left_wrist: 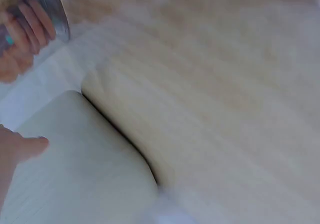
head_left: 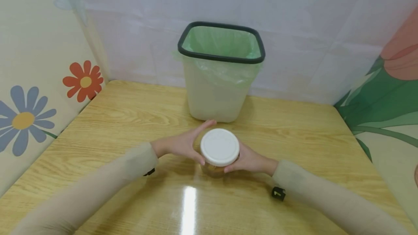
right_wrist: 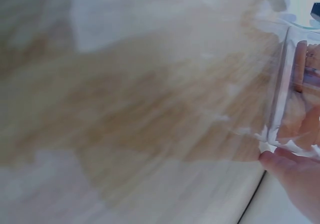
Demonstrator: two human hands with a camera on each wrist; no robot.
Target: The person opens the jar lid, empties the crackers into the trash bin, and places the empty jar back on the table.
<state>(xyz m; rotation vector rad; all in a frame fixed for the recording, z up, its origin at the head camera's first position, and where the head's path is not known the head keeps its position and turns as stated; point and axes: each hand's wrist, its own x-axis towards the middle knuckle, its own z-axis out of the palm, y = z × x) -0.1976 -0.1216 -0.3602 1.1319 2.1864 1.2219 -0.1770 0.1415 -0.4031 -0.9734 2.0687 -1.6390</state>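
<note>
Between the two hands is a clear jar (head_left: pixel 213 170) with a round white lid (head_left: pixel 220 147); orange-brown contents show through its wall. My right hand (head_left: pixel 249 159) grips the jar from the right, thumb at the near side, most fingers hidden behind it. On the other side, my left hand (head_left: pixel 183 145) has thumb and forefinger spread around the jar's left side. In the left wrist view, a left-hand digit (left_wrist: pixel 27 148) stands apart from the jar (left_wrist: pixel 56 8). Whether the jar touches the table cannot be told.
Just beyond the hands stands a pale waste bin (head_left: pixel 215 90) with a dark rim and green liner. The wood-grain table (head_left: pixel 140 108) carries a bright light reflection near its front. Behind hangs a pale cloth (head_left: pixel 313 46); flower-printed panels (head_left: pixel 26 46) flank the table.
</note>
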